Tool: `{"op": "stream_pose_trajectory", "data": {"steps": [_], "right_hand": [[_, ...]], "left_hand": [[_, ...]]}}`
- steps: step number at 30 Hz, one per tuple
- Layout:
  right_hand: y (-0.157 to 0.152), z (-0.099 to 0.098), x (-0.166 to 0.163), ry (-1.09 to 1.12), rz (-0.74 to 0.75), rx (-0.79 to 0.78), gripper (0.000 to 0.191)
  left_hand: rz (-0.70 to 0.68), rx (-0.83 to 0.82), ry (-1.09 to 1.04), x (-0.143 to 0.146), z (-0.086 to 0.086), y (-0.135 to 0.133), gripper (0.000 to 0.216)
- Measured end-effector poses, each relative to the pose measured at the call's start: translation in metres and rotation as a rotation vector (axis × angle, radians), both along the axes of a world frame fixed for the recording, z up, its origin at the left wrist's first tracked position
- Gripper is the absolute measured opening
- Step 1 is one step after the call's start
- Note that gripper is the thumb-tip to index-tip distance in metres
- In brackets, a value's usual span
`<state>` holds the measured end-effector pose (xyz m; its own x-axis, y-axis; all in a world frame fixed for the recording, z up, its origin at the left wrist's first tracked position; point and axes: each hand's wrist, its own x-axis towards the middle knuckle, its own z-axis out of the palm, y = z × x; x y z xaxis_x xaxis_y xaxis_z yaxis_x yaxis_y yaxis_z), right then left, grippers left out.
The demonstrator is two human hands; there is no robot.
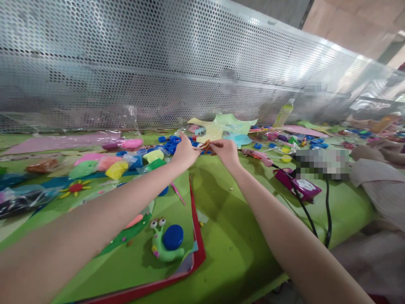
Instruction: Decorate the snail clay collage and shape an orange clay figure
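Observation:
Out over the far part of the green table, my left hand point(186, 153) and my right hand point(226, 153) meet with closed fingers. Between the fingertips they pinch a small orange-brown piece of modelling clay point(206, 146). Its exact shape is too small to make out. Just behind my left hand lies a heap of blue plastic pieces point(172, 144). Nearer to me, a green clay snail point(164, 249) with a round blue shell point(173, 237) lies on a green sheet with a red border point(198, 236).
Bagged coloured clay point(117, 169) and a red clay sun point(76, 188) are on the left. To the right lie a pink glue gun point(261, 157), a magenta box point(299, 185) and black cables point(329, 215). A bottle point(284, 114) stands before the perforated metal panel point(177, 63). Another person's arm point(379, 152) rests at right.

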<state>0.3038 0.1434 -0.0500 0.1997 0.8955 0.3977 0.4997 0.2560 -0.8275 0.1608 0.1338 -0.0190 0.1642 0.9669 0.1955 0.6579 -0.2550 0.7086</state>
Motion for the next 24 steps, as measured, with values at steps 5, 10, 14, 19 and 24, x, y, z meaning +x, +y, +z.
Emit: {"op": "stream_pose_trajectory", "data": {"steps": [5,10,14,19,24], "right_hand": [[0.002,-0.002,0.002,-0.041,-0.001,0.035,0.018],[0.004,-0.004,0.008,-0.210,-0.034,0.094,0.018],[0.005,-0.005,0.013,-0.407,-0.049,0.153,0.018],[0.006,-0.010,0.014,-0.629,0.013,0.167,0.021],[0.006,-0.014,0.011,-0.815,0.073,0.127,0.023]], "left_hand": [[-0.024,-0.024,0.051,0.005,-0.004,0.004,0.090],[-0.032,-0.032,0.155,0.008,-0.004,0.011,0.084],[-0.085,0.057,0.239,0.004,-0.003,0.013,0.061],[-0.163,0.121,0.335,0.005,-0.007,0.022,0.029],[-0.172,0.117,0.385,0.013,-0.010,0.029,0.030]]}}
